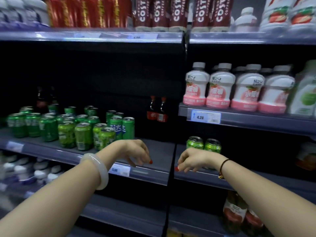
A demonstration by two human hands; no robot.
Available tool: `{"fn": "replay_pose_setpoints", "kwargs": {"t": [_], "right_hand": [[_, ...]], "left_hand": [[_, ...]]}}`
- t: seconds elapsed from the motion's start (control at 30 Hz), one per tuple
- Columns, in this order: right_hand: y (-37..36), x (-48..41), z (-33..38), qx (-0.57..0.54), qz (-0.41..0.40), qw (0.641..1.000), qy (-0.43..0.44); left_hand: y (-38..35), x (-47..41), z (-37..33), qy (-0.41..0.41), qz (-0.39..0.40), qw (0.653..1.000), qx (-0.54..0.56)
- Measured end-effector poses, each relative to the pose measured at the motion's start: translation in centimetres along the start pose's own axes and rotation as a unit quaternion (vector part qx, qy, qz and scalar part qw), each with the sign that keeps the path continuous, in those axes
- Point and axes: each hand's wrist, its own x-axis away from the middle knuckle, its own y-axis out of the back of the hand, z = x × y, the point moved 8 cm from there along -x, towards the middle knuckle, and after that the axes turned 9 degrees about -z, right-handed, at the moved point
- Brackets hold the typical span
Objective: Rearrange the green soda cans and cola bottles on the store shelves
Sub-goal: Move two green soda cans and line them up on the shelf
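Observation:
Several green soda cans (82, 132) stand crowded on the left part of the middle shelf (153, 170). Two small cola bottles (157, 110) stand at the back of that shelf, right of the cans; two more dark bottles (42, 100) rise behind the cans at far left. A pair of bright green cans (203, 144) sits on the right-hand shelf section. My left hand (136, 151) hovers over the bare front of the shelf, fingers drooping and empty. My right hand (193, 159) hangs just in front of the pair of cans, also empty.
White-and-pink drink bottles (239, 89) fill the raised shelf at right, above a price tag (203, 117). Costa coffee bottles (160, 12) and red cans (85, 12) line the top shelf. White-capped bottles (25, 170) lie lower left, reddish bottles (239, 214) lower right.

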Motion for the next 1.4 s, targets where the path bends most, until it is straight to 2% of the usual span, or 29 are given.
{"fn": "replay_pose_setpoints", "kwargs": {"t": [0.2,0.37,0.6,0.9,1.0,1.17,1.4], "right_hand": [[-3.7,-2.6,7.1,0.013,0.009,0.999,0.035],[-6.8,-5.8,12.8,0.018,0.015,0.999,0.037],[-8.8,-9.3,19.6,0.015,-0.036,0.998,0.043],[-7.9,-11.9,22.8,0.049,-0.082,0.995,0.026],[-7.1,-13.1,23.2,0.058,-0.094,0.994,0.027],[-7.1,-15.0,23.7,0.066,-0.084,0.994,0.028],[-7.3,-17.8,24.2,0.054,-0.075,0.995,0.045]], "left_hand": [[5.6,2.3,6.7,0.039,-0.001,0.999,-0.006],[11.5,2.7,11.6,0.042,-0.039,0.998,-0.016],[19.7,1.8,16.3,0.02,-0.094,0.993,-0.061],[23.6,-1.2,15.0,-0.055,-0.141,0.983,-0.102],[23.8,-2.9,14.3,-0.07,-0.133,0.982,-0.117],[24.1,-5.4,14.5,-0.077,-0.154,0.975,-0.142],[23.9,-8.3,15.2,-0.064,-0.146,0.984,-0.083]]}}
